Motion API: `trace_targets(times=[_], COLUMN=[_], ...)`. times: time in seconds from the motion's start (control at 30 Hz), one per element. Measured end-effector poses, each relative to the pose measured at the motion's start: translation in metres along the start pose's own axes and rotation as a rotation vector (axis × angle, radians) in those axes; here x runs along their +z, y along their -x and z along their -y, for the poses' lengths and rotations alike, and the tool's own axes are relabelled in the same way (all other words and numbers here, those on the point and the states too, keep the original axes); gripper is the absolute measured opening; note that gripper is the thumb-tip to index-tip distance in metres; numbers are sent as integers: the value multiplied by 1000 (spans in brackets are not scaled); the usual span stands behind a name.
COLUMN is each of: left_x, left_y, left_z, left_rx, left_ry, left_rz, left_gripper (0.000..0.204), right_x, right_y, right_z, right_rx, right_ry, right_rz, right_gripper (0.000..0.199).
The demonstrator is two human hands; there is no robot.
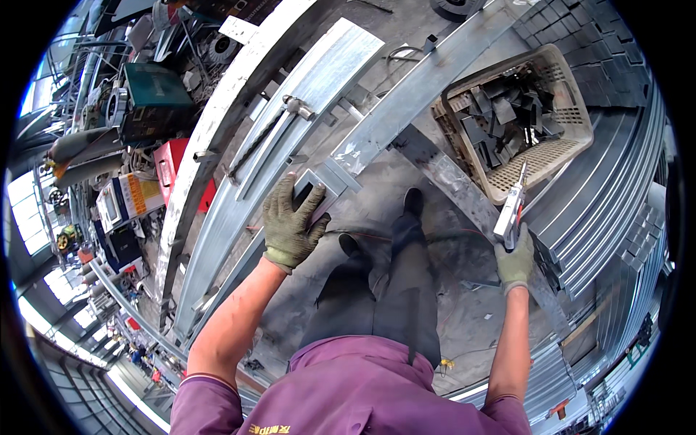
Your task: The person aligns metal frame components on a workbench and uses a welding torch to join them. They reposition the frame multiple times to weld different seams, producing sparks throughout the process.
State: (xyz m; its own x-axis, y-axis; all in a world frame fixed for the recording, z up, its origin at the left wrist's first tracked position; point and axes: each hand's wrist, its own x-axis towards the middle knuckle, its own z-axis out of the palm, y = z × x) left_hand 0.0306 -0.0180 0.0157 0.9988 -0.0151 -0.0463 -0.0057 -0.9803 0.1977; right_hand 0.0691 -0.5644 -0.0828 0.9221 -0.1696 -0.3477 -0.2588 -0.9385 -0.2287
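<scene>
My left hand, in a dirty olive work glove, lies with fingers spread against the open end of a short square metal tube. That piece sits where a long galvanized beam meets the metal rails on the left. Off to the right, my gloved right hand is closed around a silver, gun-shaped tool with red on its side, which looks like a handheld welding gun. Its narrow tip points up toward a beige plastic crate. A hammer rests on the wide galvanized channel.
Dark metal offcuts fill part of the crate. Stacked steel profiles line the right side. A dark crossbar runs beside the crate. Beyond a white-marked beam stand a green machine and a red box. Cables cross the floor.
</scene>
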Motion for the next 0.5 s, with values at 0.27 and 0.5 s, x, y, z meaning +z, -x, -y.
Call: trace_targets(times=[0.27, 0.5], left_x=[2, 3], left_y=[5, 6], left_z=[-4, -6], left_rx=[1, -58], left_ry=[11, 22], left_rz=[-26, 9], left_gripper=[80, 82], right_x=[19, 22], right_y=[-40, -48], right_z=[-11, -13], right_rx=[-50, -87], right_ry=[101, 14], right_rz=[62, 49], right_gripper=[88, 78])
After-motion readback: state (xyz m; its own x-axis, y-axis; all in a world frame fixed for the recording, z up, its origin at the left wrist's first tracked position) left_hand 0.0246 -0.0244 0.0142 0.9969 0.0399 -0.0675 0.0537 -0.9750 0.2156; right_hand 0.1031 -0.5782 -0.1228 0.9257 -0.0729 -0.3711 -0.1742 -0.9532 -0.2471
